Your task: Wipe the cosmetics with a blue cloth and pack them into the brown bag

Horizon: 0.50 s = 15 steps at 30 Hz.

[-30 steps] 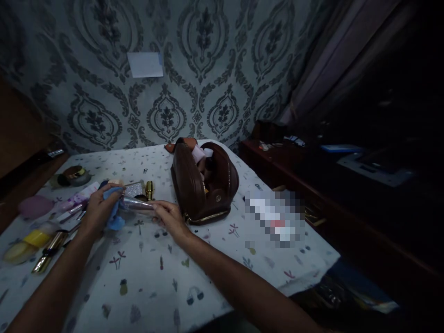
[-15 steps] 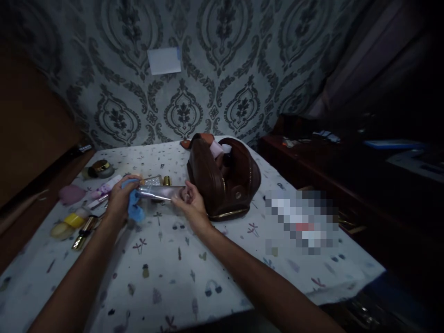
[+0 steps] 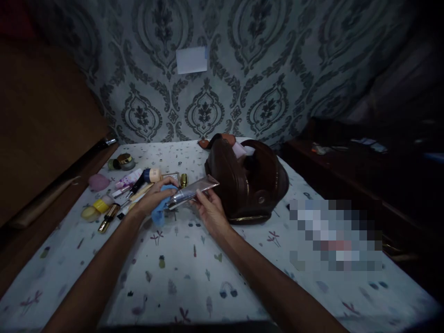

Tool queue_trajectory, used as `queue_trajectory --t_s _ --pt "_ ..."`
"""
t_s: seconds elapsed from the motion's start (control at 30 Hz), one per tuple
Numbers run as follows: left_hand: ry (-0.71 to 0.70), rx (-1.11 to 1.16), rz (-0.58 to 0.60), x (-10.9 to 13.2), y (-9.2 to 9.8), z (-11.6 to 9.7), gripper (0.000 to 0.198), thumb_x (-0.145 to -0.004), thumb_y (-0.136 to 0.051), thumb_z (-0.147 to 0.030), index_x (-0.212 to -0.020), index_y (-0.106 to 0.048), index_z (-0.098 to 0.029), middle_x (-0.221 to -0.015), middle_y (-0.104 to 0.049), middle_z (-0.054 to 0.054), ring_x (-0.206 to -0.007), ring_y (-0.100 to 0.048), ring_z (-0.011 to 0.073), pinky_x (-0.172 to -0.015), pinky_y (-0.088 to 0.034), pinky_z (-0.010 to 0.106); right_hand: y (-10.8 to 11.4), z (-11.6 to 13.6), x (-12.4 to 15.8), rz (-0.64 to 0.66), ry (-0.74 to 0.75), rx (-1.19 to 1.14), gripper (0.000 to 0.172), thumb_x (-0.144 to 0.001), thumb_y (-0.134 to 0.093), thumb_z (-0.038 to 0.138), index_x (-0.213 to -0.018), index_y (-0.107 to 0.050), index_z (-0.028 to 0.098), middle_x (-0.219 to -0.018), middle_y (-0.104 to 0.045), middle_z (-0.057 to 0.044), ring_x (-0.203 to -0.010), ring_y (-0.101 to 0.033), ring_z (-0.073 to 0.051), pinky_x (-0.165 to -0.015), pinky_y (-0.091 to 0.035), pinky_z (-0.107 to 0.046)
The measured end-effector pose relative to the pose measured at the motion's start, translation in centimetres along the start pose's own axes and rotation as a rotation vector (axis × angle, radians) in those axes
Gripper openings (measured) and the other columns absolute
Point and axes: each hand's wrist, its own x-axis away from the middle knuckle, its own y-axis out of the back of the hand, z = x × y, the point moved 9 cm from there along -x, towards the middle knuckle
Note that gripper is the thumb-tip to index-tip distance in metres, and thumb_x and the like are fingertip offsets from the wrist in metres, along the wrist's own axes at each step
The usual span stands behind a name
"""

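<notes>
My right hand [image 3: 210, 211] grips a silvery cosmetic tube [image 3: 194, 191], which slants up to the right with its flat end near the bag. My left hand [image 3: 155, 198] is closed on a blue cloth [image 3: 160, 213] pressed round the tube's lower end. Both hands hover just above a white patterned tablecloth [image 3: 180, 273]. Right behind the tube stands an open brown leather bag [image 3: 248, 185] with pale items showing inside.
Left of my hands lie several cosmetics: a gold lipstick [image 3: 108, 218], a yellow sponge [image 3: 90, 212], a pink puff [image 3: 99, 181], a small jar [image 3: 124, 160], brushes and a bottle. A dark wooden cabinet [image 3: 347, 166] stands on the right. Patterned wallpaper rises behind the table.
The tube's flat end has tilted upward toward the bag, and my right hand has shifted its grip beneath it. The camera has panned left, so everything sits further right.
</notes>
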Motion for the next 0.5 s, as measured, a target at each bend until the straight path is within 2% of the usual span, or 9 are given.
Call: queue_trajectory --t_s 0.1,0.27,0.4,0.5 --pt "-0.046 -0.081 0.033 0.0 -1.5 0.0 0.027 -0.073 -0.066 -0.039 -0.092 -0.061 -0.02 -0.082 -0.059 -0.001 -0.074 -0.057 0.0162 -0.064 -0.045 0.024 0.0 0.1 0.0 0.011 -0.006 0.048 0.037 -0.065 -0.088 0.038 -0.092 -0.066 0.024 -0.088 -0.07 0.003 -0.077 -0.065 -0.012 -0.063 -0.054 -0.021" --pt "-0.26 -0.251 -0.049 0.2 -2.5 -1.1 0.025 -0.089 -0.053 -0.043 -0.099 -0.057 -0.02 -0.098 -0.061 0.004 -0.098 -0.058 0.021 -0.09 -0.046 0.032 0.6 -0.6 -0.2 -0.019 -0.051 0.062 0.041 -0.065 -0.088 0.042 -0.095 -0.064 0.026 -0.09 -0.071 0.004 -0.075 -0.065 -0.011 -0.06 -0.051 -0.02" --pt "-0.389 -0.422 -0.083 1.2 -3.9 -2.2 0.028 -0.095 -0.049 -0.043 -0.11 -0.055 -0.02 -0.103 -0.062 0.006 -0.1 -0.059 0.0223 -0.093 -0.046 0.034 1.2 -1.3 -0.3 -0.056 -0.076 0.07 0.043 -0.061 -0.09 0.043 -0.089 -0.063 0.025 -0.085 -0.071 0.004 -0.072 -0.065 -0.012 -0.059 -0.05 -0.022" --pt "-0.423 -0.575 -0.142 2.0 -4.4 -2.8 0.027 -0.097 -0.048 -0.041 -0.111 -0.056 -0.019 -0.106 -0.062 0.008 -0.102 -0.059 0.0236 -0.094 -0.047 0.037 0.8 -1.8 0.1 -0.038 -0.099 0.135 0.046 -0.059 -0.09 0.048 -0.089 -0.065 0.025 -0.079 -0.07 0.004 -0.067 -0.064 -0.013 -0.057 -0.049 -0.023"
